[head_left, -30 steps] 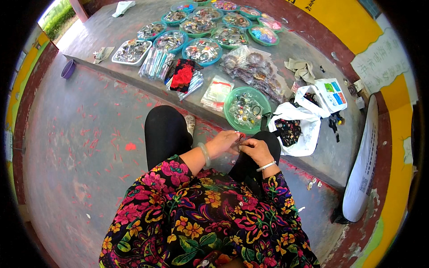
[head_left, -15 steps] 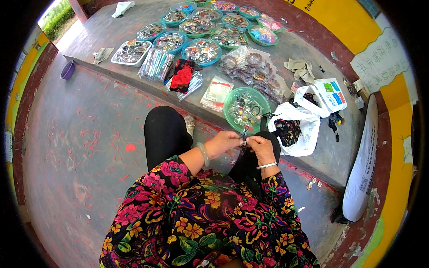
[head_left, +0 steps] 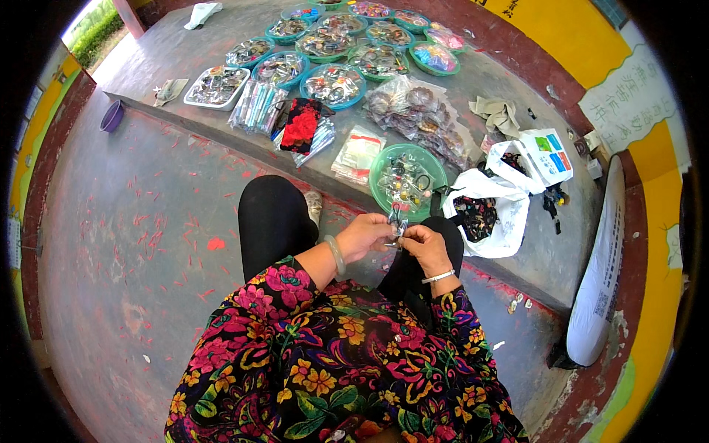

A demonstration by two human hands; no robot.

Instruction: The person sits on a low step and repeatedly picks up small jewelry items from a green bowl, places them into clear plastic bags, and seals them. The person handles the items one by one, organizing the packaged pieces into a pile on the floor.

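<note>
Between my two hands, above my right knee, is a small clear plastic bag [head_left: 396,221] with a dark looped cord showing at its top. My left hand [head_left: 367,235] pinches it from the left, thumb and fingers closed. From the other side my right hand [head_left: 428,247] grips its lower edge with the fingertips; the exact hold is too small to make out. Just beyond my fingers stands a green basin [head_left: 379,193] of small packaged trinkets. To its right, a white plastic bag [head_left: 508,238] gapes over a heap of dark, colour-specked pieces.
On the raised concrete ledge [head_left: 528,258], a blue basin [head_left: 360,92] stands among several filled ones. A white tray [head_left: 198,102], a red-and-black cloth [head_left: 301,125], flat packets [head_left: 358,155] and bagged brown items [head_left: 425,118] lie nearby. A purple bowl [head_left: 111,118] is at far left.
The small bag has shifted slightly left and turned, showing more clear plastic above my fingers. My right hand has moved a little left and down; my left hand has shifted slightly.
</note>
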